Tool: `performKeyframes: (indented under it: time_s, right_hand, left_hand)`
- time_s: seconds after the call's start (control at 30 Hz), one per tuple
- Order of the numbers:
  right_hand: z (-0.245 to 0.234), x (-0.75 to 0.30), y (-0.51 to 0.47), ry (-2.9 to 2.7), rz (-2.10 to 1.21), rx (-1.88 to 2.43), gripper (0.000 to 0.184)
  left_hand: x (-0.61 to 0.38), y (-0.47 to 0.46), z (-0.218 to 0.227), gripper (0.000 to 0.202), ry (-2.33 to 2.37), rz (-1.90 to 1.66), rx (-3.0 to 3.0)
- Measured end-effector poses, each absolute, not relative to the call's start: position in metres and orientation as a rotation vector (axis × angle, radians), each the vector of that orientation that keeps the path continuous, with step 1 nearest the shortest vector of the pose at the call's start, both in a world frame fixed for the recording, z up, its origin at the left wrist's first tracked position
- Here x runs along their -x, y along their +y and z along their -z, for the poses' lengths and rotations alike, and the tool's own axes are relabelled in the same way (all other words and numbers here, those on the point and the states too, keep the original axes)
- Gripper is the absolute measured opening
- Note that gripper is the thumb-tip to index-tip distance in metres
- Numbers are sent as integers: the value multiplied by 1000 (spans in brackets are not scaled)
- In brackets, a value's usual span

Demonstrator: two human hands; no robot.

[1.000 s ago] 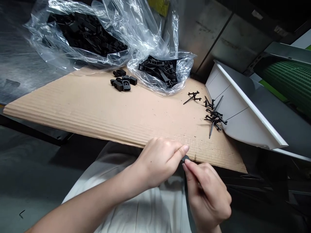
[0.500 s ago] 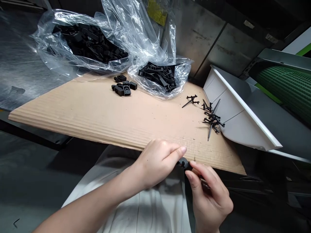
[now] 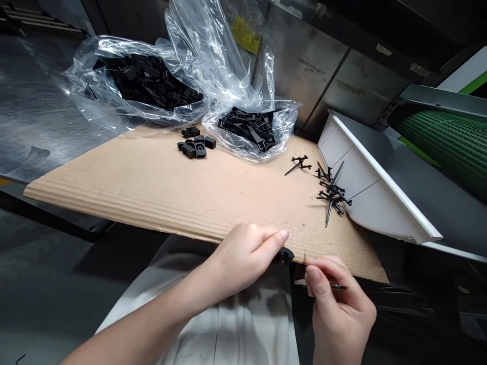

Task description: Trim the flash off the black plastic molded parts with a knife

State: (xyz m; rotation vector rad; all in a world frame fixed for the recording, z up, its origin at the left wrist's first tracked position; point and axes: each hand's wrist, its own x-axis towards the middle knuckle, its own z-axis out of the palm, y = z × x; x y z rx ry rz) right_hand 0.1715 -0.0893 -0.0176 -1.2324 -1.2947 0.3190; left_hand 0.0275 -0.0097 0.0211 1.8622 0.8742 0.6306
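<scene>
Scuffed stainless steel wall panels (image 3: 304, 66) with dark vertical seams run along the back, and small pale labels (image 3: 383, 49) sit high on them beneath a dark overhead ledge (image 3: 403, 20). To the left lies a brushed steel worktop (image 3: 34, 121), its surface streaked with bright glare from overhead light. Below it, a dark grey floor (image 3: 38, 284) falls away in shadow. On the right, a green ribbed conveyor belt (image 3: 445, 144) sits in a grey metal housing (image 3: 403, 96), beside a white-rimmed sloping chute (image 3: 365, 190)
</scene>
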Motion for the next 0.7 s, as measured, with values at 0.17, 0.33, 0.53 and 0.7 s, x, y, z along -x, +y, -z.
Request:
performKeyframes:
  time_s: [0.17,0.33,0.53,0.7]
  right_hand:
    - [12,-162,-82,-1510,-246,1197,28]
    - [11,-156,-73,-1541,20,1110,27]
    - [7,-159,-66,-1153,-323,1136,11]
    - [17,-184,-77,-1153,-393,1186,20]
  left_hand:
    - [-27,-11,-19,40,892,-642,-1828]
    - [-29,-10,-16,41,918,-653,-1828]
    - [-28,-12,-16,40,920,-660,-1834]
    - [-29,-12,-14,41,930,-666,-1857]
